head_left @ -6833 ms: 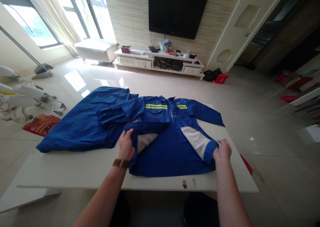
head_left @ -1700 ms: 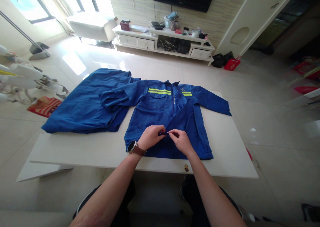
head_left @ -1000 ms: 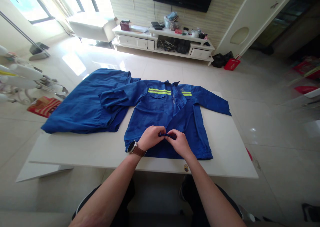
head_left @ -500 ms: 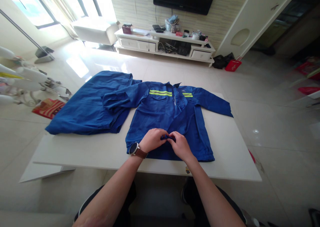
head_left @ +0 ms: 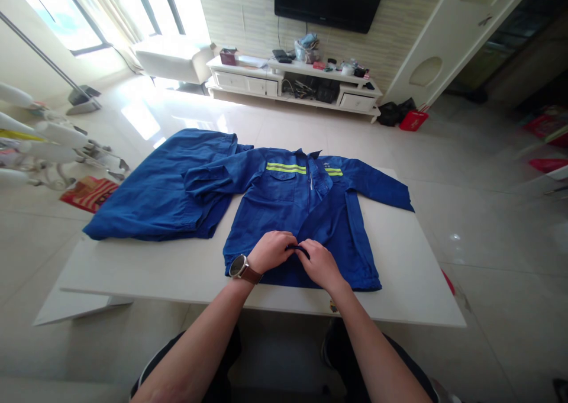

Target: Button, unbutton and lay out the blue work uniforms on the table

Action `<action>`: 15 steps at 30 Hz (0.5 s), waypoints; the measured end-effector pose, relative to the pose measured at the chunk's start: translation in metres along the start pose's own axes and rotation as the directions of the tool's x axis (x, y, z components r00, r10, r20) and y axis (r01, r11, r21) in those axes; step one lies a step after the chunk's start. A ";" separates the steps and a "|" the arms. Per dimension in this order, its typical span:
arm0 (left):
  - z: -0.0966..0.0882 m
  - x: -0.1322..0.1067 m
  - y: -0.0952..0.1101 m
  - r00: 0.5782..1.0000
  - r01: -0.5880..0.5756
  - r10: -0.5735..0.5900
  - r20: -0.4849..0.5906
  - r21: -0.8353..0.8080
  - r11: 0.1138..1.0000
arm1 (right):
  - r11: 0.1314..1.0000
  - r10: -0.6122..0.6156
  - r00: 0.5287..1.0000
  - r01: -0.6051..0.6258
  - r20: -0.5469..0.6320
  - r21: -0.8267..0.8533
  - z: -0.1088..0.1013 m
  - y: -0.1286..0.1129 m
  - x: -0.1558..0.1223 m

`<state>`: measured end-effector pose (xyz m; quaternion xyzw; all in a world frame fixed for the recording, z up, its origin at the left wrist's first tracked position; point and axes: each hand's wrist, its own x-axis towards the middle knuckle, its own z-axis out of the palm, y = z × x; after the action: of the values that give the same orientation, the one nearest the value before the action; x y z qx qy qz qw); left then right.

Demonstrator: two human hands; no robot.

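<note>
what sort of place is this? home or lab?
Most likely a home living room: a wall-mounted TV over a low white TV stand, and a white seat by curtained windows. The left hand and right hand pinch a blue work jacket on a white table.

Left hand & right hand pinch jacket front edge; exact bit pinched hidden under fingers. TV cut by top edge. Clutter on TV stand too small to ID. Rack cut by left edge. Sticker on table rim partly behind right forearm.
</note>
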<state>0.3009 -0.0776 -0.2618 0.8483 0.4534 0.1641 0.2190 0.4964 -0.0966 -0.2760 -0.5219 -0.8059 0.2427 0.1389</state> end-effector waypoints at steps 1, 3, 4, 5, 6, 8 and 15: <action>0.000 0.000 0.001 1.000 0.000 0.000 -0.004 -0.001 1.000 | 1.000 -0.004 1.000 0.004 -0.003 -0.018 -0.001 0.000 0.000; -0.001 -0.001 0.002 1.000 0.004 -0.004 -0.010 -0.004 1.000 | 0.999 -0.007 1.000 0.007 -0.008 -0.046 -0.002 -0.001 0.000; -0.002 -0.001 0.003 1.000 0.007 -0.007 -0.011 -0.006 1.000 | 0.998 -0.007 1.000 0.007 -0.008 -0.058 -0.002 -0.001 0.000; -0.003 -0.001 0.004 1.000 0.009 -0.009 -0.012 -0.009 1.000 | 0.998 -0.006 1.000 0.005 -0.008 -0.070 -0.002 -0.001 0.000; -0.003 -0.002 0.005 1.000 0.012 -0.012 -0.011 -0.013 1.000 | 0.997 -0.005 1.000 0.004 -0.008 -0.082 -0.002 -0.001 0.000; -0.004 -0.002 0.007 1.000 0.015 -0.016 -0.012 -0.022 1.000 | 0.995 0.000 1.000 -0.001 -0.009 -0.100 -0.001 -0.001 0.000; -0.004 -0.002 0.009 1.000 0.016 -0.017 -0.019 -0.033 0.999 | 0.994 0.006 1.000 -0.005 0.006 -0.111 -0.001 -0.004 -0.001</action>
<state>0.3039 -0.0826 -0.2538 0.8392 0.4597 0.1776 0.2298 0.4940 -0.0988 -0.2729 -0.5303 -0.8170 0.1996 0.1067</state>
